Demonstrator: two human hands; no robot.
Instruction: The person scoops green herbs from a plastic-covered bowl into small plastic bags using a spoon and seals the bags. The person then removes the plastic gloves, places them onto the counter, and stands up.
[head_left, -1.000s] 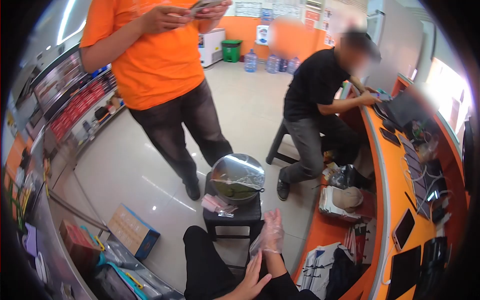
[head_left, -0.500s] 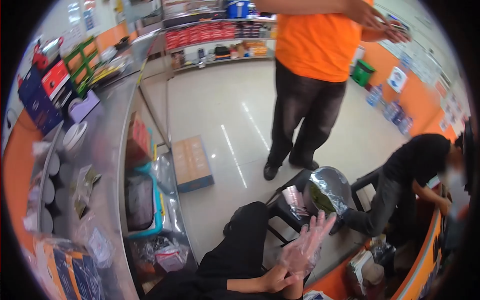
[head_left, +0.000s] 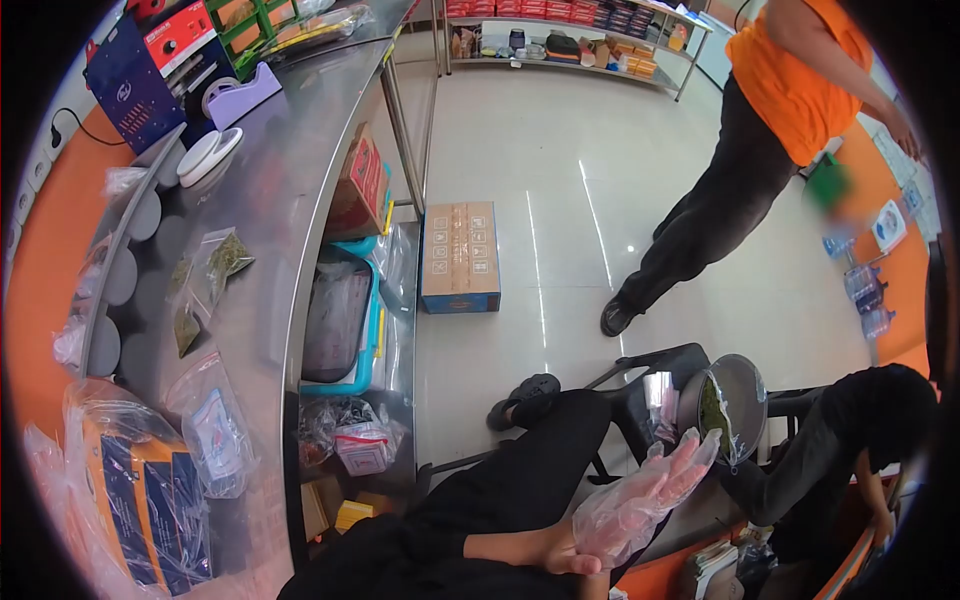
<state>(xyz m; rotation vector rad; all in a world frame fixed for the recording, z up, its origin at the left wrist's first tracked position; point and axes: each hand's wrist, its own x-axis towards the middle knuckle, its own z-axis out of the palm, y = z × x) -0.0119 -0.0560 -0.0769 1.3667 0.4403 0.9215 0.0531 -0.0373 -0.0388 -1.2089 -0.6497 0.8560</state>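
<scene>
A clear plastic glove covers my right hand (head_left: 645, 500), whose fingers are stretched out with nothing held. My bare left hand (head_left: 562, 550) closes round the glove's cuff at the right wrist; its thumb shows and its other fingers are mostly hidden. Just beyond the gloved fingers, a round metal pot (head_left: 745, 405) with green contents and clear film on its rim rests tilted in view on a black stool (head_left: 683, 360). Beside the pot lies a pink and silvery packet (head_left: 660, 400).
At left runs a metal counter (head_left: 270, 210) with small bags of green herb (head_left: 228, 258), grey round containers and a purple tape dispenser (head_left: 245, 97). A cardboard box (head_left: 460, 255) is on the floor. A person in orange (head_left: 800, 80) stands; another in black (head_left: 850, 430) sits at right.
The view has swung left toward the counter. The person in orange has lowered an arm and now strides. My left hand has moved from beside the gloved wrist to round the cuff.
</scene>
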